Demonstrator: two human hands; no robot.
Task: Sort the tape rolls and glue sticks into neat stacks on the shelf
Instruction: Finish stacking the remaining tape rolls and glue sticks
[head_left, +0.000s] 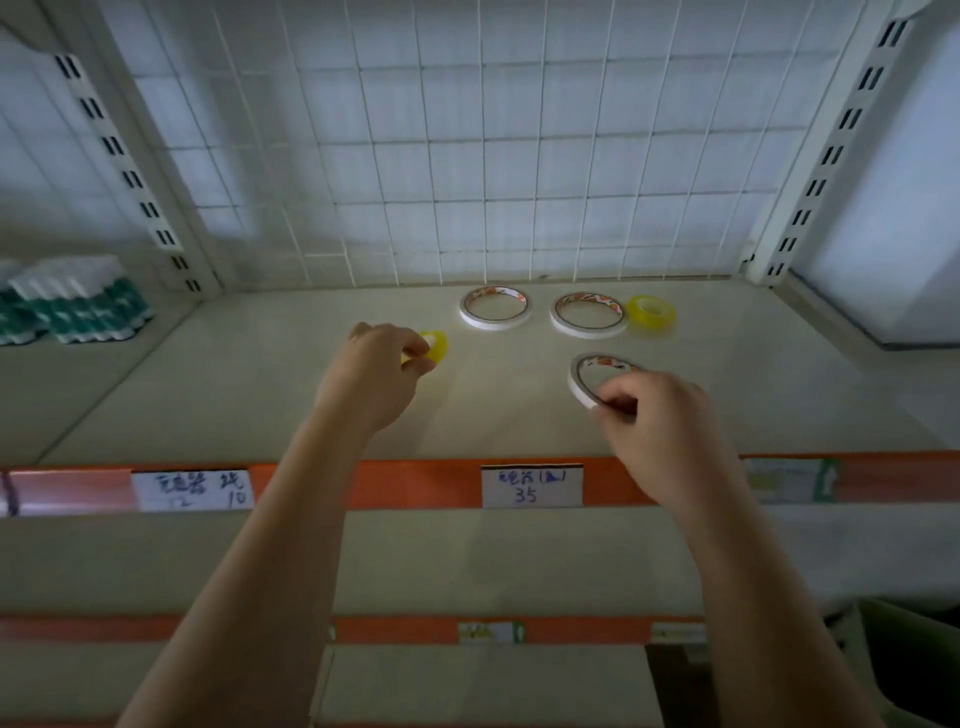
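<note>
My left hand (376, 371) pinches a small yellow tape roll (435, 345) just above the shelf (234, 374), left of centre. My right hand (657, 415) pinches the near rim of a thin white tape ring (584, 374), which is tilted up off the shelf. Two more white tape rings lie flat near the back, one in the middle (496, 307) and one to its right (588, 314). A second small yellow roll (651, 312) sits beside the right ring, touching or nearly touching it. Green-and-white glue sticks (83, 304) stand packed together on the neighbouring shelf at the far left.
A white wire grid (467, 156) closes the back of the shelf, with slotted uprights at both sides. An orange price rail (415, 483) with handwritten labels runs along the front edge. Lower shelves with further orange rails lie beneath my arms.
</note>
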